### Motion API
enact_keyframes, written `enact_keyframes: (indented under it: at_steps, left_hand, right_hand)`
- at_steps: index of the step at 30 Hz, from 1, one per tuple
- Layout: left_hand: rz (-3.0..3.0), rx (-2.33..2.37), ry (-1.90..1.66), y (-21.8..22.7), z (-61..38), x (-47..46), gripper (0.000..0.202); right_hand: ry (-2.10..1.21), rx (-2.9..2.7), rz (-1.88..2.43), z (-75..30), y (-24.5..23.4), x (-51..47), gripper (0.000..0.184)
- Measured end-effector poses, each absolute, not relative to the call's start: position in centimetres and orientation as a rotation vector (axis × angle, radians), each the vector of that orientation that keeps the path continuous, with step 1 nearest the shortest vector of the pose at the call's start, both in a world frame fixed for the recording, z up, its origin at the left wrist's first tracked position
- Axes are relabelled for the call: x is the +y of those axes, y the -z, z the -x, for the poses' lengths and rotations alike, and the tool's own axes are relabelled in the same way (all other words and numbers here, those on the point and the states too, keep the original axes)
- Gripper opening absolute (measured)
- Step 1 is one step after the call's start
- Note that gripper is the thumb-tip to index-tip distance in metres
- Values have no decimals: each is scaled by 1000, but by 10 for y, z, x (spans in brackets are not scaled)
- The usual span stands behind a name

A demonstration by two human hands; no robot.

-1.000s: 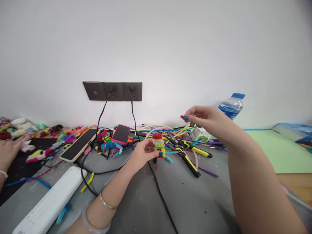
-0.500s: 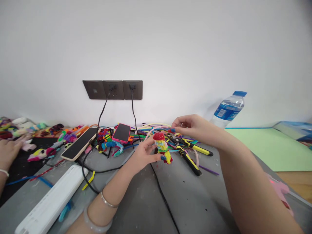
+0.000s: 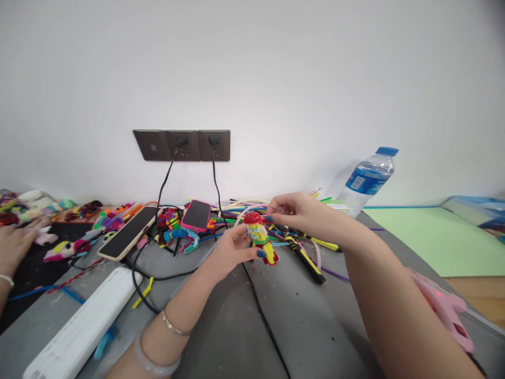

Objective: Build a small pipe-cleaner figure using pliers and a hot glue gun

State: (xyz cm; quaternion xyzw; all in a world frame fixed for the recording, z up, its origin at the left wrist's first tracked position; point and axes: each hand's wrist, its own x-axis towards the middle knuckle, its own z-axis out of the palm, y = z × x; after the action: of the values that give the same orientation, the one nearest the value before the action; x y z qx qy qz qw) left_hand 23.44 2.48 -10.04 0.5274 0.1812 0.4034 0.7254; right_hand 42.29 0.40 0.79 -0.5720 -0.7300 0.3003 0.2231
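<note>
My left hand [image 3: 231, 251] grips a small pipe-cleaner figure [image 3: 259, 237] with a red top, a yellow body and a red foot, held just above the grey table [image 3: 300, 321]. My right hand [image 3: 298, 211] is pinched close to the figure's red top, its fingertips touching it or nearly so. Whether those fingers hold a small piece is hidden. Behind both hands lies a heap of coloured pipe cleaners [image 3: 252, 206]. Yellow-and-black pliers [image 3: 303, 258] lie just right of the figure.
Two phones [image 3: 128, 231] [image 3: 196, 215] charge on black cables from wall sockets [image 3: 182, 145]. A water bottle [image 3: 366, 179] stands at the right, a pink glue gun [image 3: 444, 308] near my right forearm, a white bar [image 3: 82, 326] at the lower left. Another person's hand [image 3: 13, 242] rests far left.
My right hand came down and leftward from near the bottle to the figure's red top. The left hand tilted the figure slightly. The view shifted, bringing the pink glue gun into sight.
</note>
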Motion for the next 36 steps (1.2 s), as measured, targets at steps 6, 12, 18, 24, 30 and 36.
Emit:
enact_keyframes:
  at_steps: [6,12,18,24,30,36]
  left_hand:
    - [-1133,388,-867,100,-234,23,50]
    - [-1077,382,-820,99,-234,19,59]
    - [-1042,362,-789,95,-234,18,56]
    - [-1074,353,-814,94,-235,18,48]
    - [-1099,421,-877,98,-235,22,48]
    - [-1147,475,-875,104,-235,27,51]
  right_hand:
    - [-857,-2009,1548,-422,-6,5,16]
    - [-885,-2014,1523,-419,-6,5,20]
    - [-986,-2005,1460,-415,-6,5,15]
    - [-969,-1996,1466,-414,-10,0,15]
    - [-758,-1894,1498,-425,-17,-2,21]
    - [-273,-1533,1433,-464,-32,-5,25]
